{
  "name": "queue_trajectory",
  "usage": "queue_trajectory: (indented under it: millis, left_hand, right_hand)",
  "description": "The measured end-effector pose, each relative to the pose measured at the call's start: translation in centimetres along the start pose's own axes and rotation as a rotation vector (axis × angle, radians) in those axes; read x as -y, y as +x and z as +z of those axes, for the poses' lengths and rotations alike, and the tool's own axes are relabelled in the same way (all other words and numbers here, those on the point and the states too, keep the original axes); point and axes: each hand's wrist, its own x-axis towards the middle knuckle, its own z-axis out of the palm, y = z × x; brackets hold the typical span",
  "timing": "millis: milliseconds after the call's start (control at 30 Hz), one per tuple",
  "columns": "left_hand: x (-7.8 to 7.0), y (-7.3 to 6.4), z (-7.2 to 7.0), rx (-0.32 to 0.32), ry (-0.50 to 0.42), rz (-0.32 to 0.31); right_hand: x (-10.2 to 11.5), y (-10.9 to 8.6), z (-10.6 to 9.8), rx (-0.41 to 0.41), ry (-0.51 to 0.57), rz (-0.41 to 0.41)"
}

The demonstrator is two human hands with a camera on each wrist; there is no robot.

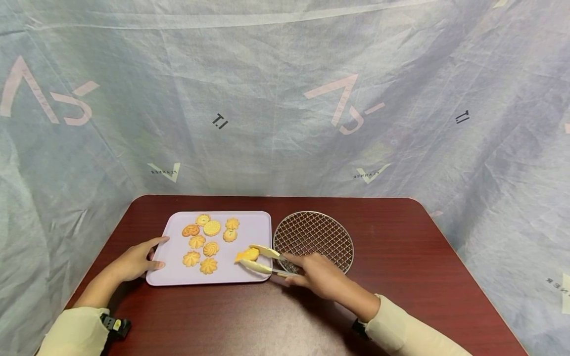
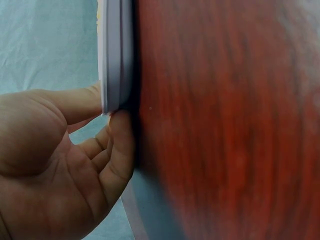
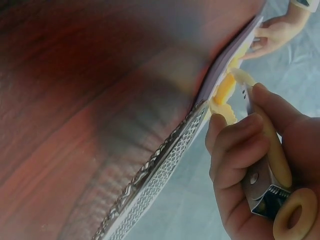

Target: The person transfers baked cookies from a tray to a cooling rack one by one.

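A pale lilac tray carries several golden cookies of different shapes. At its left edge, my left hand grips the rim, thumb above and fingers below, as the left wrist view shows. My right hand holds a pair of tongs with cream-coloured tips and metal arms. Those tips lie on either side of a yellow cookie near the tray's right side. In the right wrist view, fingers wrap the tongs' handle, and a ring pull hangs at its end.
Right of the tray, a round wire rack lies on the dark red wooden table, partly under my right hand in the head view. Grey printed cloth hangs behind the table and along both sides.
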Motion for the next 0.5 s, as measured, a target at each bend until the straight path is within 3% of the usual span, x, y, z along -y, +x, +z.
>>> queue_trajectory:
  millis: [500]
  left_hand:
    - [0.08, 0.00, 0.04, -0.001, 0.004, 0.005]
  right_hand:
    - [-0.69, -0.71, -0.99, -0.016, -0.033, 0.039]
